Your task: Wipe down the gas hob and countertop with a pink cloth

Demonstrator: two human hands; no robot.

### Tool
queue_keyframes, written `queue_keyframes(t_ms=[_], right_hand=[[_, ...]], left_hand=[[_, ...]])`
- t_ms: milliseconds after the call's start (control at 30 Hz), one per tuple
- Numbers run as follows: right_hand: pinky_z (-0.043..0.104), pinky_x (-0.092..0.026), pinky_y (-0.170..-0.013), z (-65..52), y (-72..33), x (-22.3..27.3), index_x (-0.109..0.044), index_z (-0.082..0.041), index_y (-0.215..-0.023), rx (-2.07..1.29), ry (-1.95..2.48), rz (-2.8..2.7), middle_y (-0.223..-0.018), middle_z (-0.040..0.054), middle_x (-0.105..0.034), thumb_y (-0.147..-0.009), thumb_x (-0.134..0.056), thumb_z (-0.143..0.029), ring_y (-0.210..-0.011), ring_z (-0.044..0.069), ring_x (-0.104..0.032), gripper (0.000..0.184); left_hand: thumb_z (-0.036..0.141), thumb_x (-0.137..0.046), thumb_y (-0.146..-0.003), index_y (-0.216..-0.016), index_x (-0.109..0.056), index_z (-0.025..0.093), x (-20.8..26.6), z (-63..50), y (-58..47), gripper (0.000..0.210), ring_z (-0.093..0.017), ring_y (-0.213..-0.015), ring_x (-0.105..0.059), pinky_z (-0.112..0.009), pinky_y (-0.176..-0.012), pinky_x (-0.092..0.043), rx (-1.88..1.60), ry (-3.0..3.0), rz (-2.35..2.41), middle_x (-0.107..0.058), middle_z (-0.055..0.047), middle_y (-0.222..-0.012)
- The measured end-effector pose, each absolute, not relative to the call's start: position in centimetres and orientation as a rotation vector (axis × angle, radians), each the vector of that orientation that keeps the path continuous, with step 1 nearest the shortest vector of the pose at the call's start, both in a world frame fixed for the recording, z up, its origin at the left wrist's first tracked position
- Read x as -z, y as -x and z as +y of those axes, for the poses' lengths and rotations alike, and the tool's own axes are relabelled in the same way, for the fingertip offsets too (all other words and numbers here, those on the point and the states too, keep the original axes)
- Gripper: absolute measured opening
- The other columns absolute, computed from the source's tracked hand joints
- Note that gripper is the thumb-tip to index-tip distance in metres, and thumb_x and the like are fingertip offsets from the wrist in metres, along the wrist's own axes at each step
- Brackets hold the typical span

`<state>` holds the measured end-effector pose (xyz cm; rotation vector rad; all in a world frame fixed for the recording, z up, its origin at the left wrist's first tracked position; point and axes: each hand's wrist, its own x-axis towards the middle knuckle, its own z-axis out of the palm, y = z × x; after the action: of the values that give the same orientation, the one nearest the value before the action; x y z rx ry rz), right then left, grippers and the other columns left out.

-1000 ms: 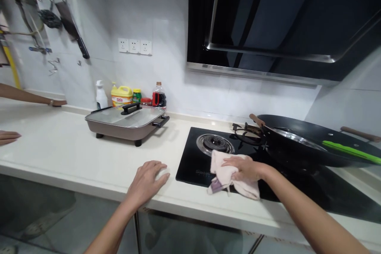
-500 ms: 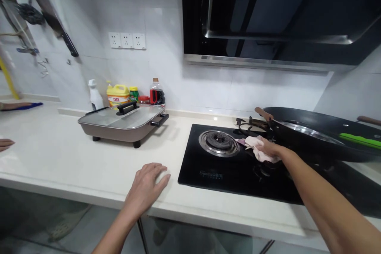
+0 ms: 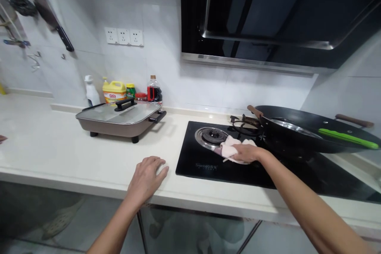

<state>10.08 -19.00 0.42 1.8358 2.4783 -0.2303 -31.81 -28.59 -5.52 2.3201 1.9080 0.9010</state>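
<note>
A pale pink cloth (image 3: 230, 147) is under my right hand (image 3: 247, 153), whose fingers press it onto the black glass cooktop (image 3: 199, 166). The cloth touches the near right edge of the left burner (image 3: 212, 136), a dark ribbed disc inside a shiny metal ring. My left hand (image 3: 148, 178) rests on the white countertop (image 3: 104, 158) left of the cooktop, fingers spread and holding nothing. Right of the cloth sits a large black wok (image 3: 285, 143) with wooden handles; a green-handled utensil (image 3: 348, 138) lies across it. A loose pan support (image 3: 245, 127) lies behind the burner.
An electric pan (image 3: 119, 121) with a glass lid stands on the left counter, with several bottles, including a yellow detergent jug (image 3: 115, 90), behind it. A dark range hood (image 3: 253, 16) overhangs the cooktop. Another person's fingertips (image 3: 2, 138) show at the left edge.
My right hand has moved the cloth left and toward me, from beside the burner to its near right edge. My left hand stays on the counter. The view has shifted slightly.
</note>
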Motion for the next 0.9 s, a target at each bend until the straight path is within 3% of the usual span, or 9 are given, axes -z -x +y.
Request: queue_keyframes(t_ms=[133, 300, 400, 500, 600, 767, 900], right_hand=[[0.044, -0.040, -0.106, -23.0, -4.5, 0.1, -0.058, -0.030, -0.145, 0.248, -1.679, 2.706, -0.143, 0.0086, -0.059, -0.087, -0.065, -0.065, -0.128, 0.034, -0.055, 0.068], [0.053, -0.032, -0.111, -26.9, 4.7, 2.6, -0.063, -0.023, -0.133, 0.385, -1.481, 3.138, -0.135, 0.0120, -0.061, -0.085, -0.070, -0.071, -0.128, 0.034, -0.050, 0.068], [0.056, -0.029, -0.113, -27.8, 6.8, 3.4, -0.063, -0.023, -0.129, 0.278, -1.426, 3.230, -0.132, 0.0115, -0.063, -0.083, -0.076, -0.065, -0.130, 0.034, -0.048, 0.063], [0.051, -0.034, -0.109, -28.0, 4.4, 3.1, -0.065, -0.025, -0.124, 0.307, -1.418, 3.228, -0.125, 0.0080, -0.066, -0.081, -0.080, -0.061, -0.125, 0.032, -0.053, 0.057], [0.049, -0.038, -0.106, -28.8, -1.3, 2.8, -0.070, -0.024, -0.116, 0.320, -1.687, 3.136, -0.125, 0.0085, -0.068, -0.081, -0.079, -0.060, -0.120, 0.032, -0.058, 0.051], [0.047, -0.038, -0.111, -32.5, -10.6, 4.8, -0.069, -0.023, -0.125, 0.165, -2.096, 3.014, -0.132, 0.0090, -0.068, -0.087, -0.069, -0.046, -0.126, 0.031, -0.058, 0.044], [0.047, -0.041, -0.110, -34.9, -16.5, 6.6, -0.072, -0.025, -0.120, -0.115, -2.249, 2.955, -0.129, 0.0077, -0.070, -0.094, -0.055, -0.044, -0.123, 0.030, -0.060, 0.037]], left_hand=[[0.046, -0.050, -0.094, -0.109, -0.073, 0.023, 5.5, -28.4, 31.8, 0.036, -0.029, -0.119, -0.060, -0.046, -0.101, -0.044, -0.882, -2.329, 1.927, -0.071, -0.008, -0.123], [0.048, -0.047, -0.094, -0.107, -0.074, 0.024, 5.6, -27.9, 32.1, 0.039, -0.030, -0.120, -0.060, -0.045, -0.101, -0.044, -0.863, -2.371, 1.955, -0.072, -0.007, -0.122], [0.049, -0.046, -0.093, -0.107, -0.075, 0.024, 5.7, -27.7, 32.4, 0.041, -0.030, -0.121, -0.061, -0.044, -0.102, -0.045, -0.816, -2.403, 1.956, -0.072, -0.008, -0.124], [0.053, -0.044, -0.093, -0.109, -0.075, 0.024, 5.8, -27.4, 32.8, 0.045, -0.030, -0.123, -0.061, -0.045, -0.103, -0.047, -0.816, -2.411, 1.953, -0.072, -0.008, -0.125], [0.055, -0.045, -0.092, -0.108, -0.076, 0.024, 5.9, -27.1, 33.0, 0.047, -0.031, -0.123, -0.062, -0.045, -0.105, -0.047, -0.839, -2.429, 1.945, -0.073, -0.008, -0.125], [0.056, -0.046, -0.091, -0.108, -0.077, 0.025, 6.0, -26.9, 33.1, 0.047, -0.032, -0.123, -0.063, -0.045, -0.105, -0.048, -0.835, -2.440, 1.944, -0.074, -0.008, -0.124], [0.057, -0.045, -0.092, -0.111, -0.077, 0.024, 6.3, -26.6, 33.3, 0.050, -0.032, -0.124, -0.062, -0.047, -0.106, -0.047, -0.814, -2.432, 1.936, -0.073, -0.009, -0.128]])
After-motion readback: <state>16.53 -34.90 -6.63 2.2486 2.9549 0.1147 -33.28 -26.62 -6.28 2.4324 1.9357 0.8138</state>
